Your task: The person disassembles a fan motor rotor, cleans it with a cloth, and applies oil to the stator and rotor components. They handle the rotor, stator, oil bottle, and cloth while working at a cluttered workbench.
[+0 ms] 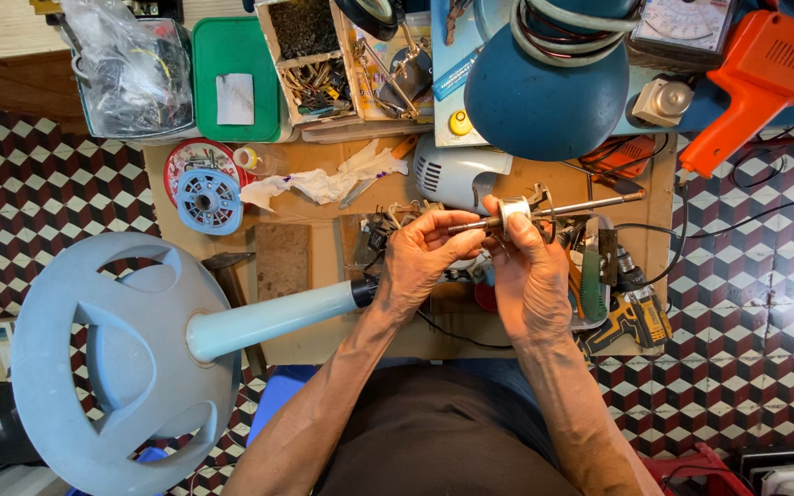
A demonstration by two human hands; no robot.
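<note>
- The motor shaft (544, 209), a slim metal rod carrying a silver cylindrical part near its middle, is being held level above the cardboard-covered desk (305, 342), at about 12 o'clock from the person's chest.
- The left hand (420, 262) is closing its grip on the shaft's dark end, thumb and fingertips pinched together around the rod.
- The right hand (527, 276) is clamping the silver part from below, with the forefinger lying across its top; its grip is wrapped tight.
- Progress, as a judgement: the shaft is already out of any housing, and the grey motor body (457, 173) is lying apart at 12 o'clock, so disassembly appears done; refitting appears to be still outstanding.
- The pale blue fan stand (130, 354) is lying on its side at 9 o'clock, its pole end pointing toward the left wrist.
- A yellow cordless drill (636, 317) is resting at 3 o'clock, just beside the right hand.
</note>
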